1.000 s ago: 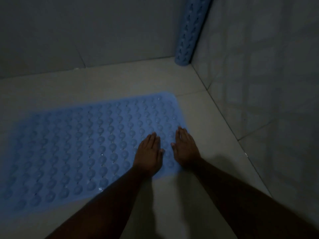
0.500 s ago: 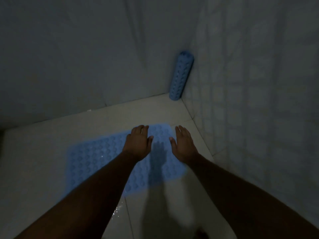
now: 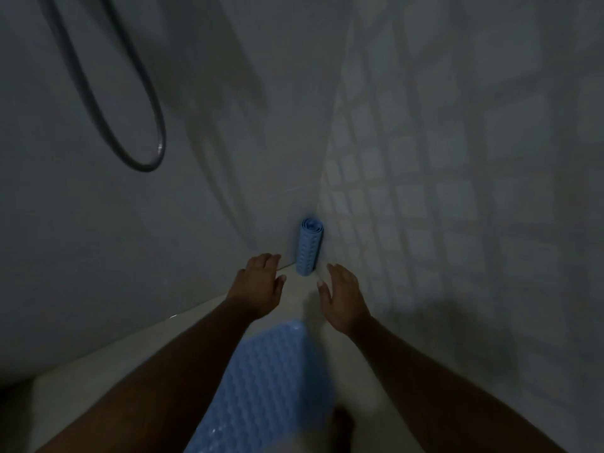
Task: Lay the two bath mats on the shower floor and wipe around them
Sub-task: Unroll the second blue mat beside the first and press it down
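A blue bumpy bath mat [image 3: 268,387] lies flat on the pale shower floor [image 3: 98,371] below my arms. A second blue mat, rolled up [image 3: 310,246], stands on end in the far corner where the two walls meet. My left hand [image 3: 260,284] and my right hand [image 3: 343,295] are stretched out toward the roll, one on each side of it and a little short of it. Both hands have fingers spread and hold nothing.
A grey shower hose [image 3: 130,125] hangs in a loop on the left wall. The right wall [image 3: 457,191] is tiled in small squares. The light is dim. A dark shape [image 3: 343,423], perhaps a foot, shows at the bottom beside the flat mat.
Both hands have lifted off the flat mat and reached forward toward the rolled mat in the corner. My view has risen, and the shower hose has come into sight.
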